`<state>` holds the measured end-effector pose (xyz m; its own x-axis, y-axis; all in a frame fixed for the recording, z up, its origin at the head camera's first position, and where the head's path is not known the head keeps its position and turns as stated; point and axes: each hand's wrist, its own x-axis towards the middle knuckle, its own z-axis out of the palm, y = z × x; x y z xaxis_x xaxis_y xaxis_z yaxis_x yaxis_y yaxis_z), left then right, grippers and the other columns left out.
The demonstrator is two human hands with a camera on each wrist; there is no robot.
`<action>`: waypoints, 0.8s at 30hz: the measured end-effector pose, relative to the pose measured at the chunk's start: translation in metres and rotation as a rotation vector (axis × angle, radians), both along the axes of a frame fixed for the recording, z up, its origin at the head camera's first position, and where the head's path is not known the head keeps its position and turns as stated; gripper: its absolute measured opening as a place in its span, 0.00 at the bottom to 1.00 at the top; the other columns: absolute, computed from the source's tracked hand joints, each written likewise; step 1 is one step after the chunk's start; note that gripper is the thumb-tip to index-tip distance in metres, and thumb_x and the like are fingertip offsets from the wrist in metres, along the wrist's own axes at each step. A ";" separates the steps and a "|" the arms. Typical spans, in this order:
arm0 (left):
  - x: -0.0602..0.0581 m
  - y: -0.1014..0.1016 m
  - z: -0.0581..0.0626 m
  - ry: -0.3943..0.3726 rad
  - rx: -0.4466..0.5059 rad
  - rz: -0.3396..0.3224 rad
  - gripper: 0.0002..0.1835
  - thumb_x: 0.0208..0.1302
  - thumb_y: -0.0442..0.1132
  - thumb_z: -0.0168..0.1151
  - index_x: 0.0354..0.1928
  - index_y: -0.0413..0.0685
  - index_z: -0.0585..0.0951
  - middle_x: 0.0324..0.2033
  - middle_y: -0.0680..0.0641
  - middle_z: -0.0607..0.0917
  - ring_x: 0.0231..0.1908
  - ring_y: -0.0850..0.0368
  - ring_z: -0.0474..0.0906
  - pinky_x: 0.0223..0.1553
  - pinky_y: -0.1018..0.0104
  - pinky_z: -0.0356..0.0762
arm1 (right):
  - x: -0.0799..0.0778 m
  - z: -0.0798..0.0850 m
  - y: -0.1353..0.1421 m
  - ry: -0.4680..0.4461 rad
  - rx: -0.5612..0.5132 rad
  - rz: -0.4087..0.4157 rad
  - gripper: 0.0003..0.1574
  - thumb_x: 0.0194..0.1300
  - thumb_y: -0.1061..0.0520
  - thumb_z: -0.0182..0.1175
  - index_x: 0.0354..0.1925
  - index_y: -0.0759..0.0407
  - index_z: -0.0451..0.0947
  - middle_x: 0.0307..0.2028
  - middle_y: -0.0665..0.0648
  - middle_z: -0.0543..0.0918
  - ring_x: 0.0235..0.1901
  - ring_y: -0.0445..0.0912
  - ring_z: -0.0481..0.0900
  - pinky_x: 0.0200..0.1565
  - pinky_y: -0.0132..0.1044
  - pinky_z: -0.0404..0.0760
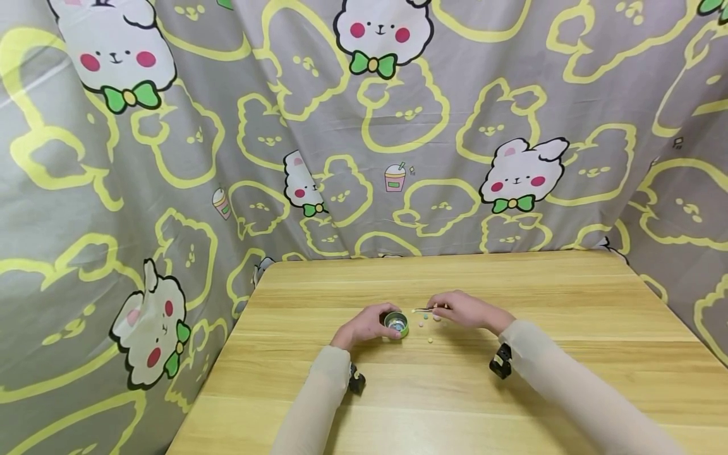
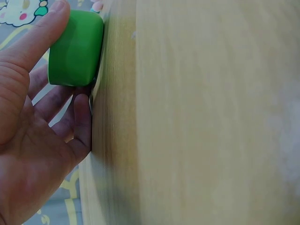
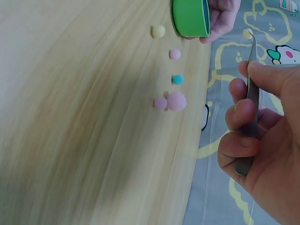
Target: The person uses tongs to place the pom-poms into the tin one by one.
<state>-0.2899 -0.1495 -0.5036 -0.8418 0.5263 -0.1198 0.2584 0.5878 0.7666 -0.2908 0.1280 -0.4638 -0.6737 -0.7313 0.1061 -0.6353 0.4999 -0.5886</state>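
Observation:
My left hand (image 1: 372, 323) holds a small round green tin (image 1: 396, 324) on the table, thumb on the near side and fingers behind. In the left wrist view the thumb presses the wall of the green tin (image 2: 77, 49). Between the thumb and fingers of my right hand (image 1: 463, 309) are slim metal tweezers (image 3: 253, 93), pointing left toward the tin. A pale yellow pom-pom (image 3: 247, 33) sits at their tips, raised off the table in the right wrist view. Below lie a teal pom-pom (image 3: 177, 79), a large pink pom-pom (image 3: 176, 101) and several smaller ones.
One loose yellow pom-pom (image 1: 430, 340) lies nearer the front, right of the tin. The wooden table (image 1: 432, 404) reaches back to a grey curtain (image 1: 341, 114) printed with cartoon animals, which also hangs on both sides. Each wrist wears a black camera (image 1: 501, 361).

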 end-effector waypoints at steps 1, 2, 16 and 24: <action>0.000 0.000 0.000 0.000 0.001 0.000 0.28 0.53 0.44 0.72 0.57 0.53 0.75 0.46 0.55 0.79 0.46 0.60 0.74 0.49 0.64 0.70 | 0.000 0.000 -0.002 -0.009 -0.008 0.003 0.12 0.72 0.59 0.51 0.47 0.59 0.78 0.35 0.57 0.82 0.29 0.38 0.72 0.33 0.36 0.72; 0.000 0.000 0.000 0.001 0.001 -0.001 0.28 0.53 0.44 0.72 0.57 0.52 0.75 0.46 0.55 0.79 0.46 0.60 0.74 0.49 0.64 0.70 | 0.000 0.001 -0.004 -0.015 -0.014 0.006 0.11 0.72 0.59 0.51 0.47 0.59 0.78 0.33 0.56 0.82 0.28 0.38 0.72 0.32 0.35 0.72; -0.001 -0.001 0.000 0.014 -0.003 -0.012 0.27 0.53 0.46 0.72 0.55 0.54 0.76 0.45 0.55 0.79 0.46 0.59 0.74 0.50 0.63 0.70 | -0.001 0.005 -0.021 -0.003 -0.022 0.038 0.11 0.70 0.62 0.52 0.46 0.62 0.78 0.37 0.60 0.82 0.31 0.41 0.74 0.36 0.36 0.74; 0.001 -0.001 0.001 0.006 -0.002 -0.012 0.26 0.54 0.45 0.72 0.55 0.54 0.76 0.45 0.56 0.78 0.45 0.59 0.74 0.47 0.65 0.71 | -0.002 -0.001 -0.026 0.058 -0.004 0.063 0.09 0.69 0.62 0.53 0.44 0.60 0.79 0.39 0.58 0.83 0.36 0.42 0.77 0.40 0.39 0.76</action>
<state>-0.2893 -0.1505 -0.5021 -0.8364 0.5359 -0.1155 0.2702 0.5863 0.7637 -0.2929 0.1016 -0.4648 -0.6193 -0.7713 0.1468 -0.6986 0.4560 -0.5515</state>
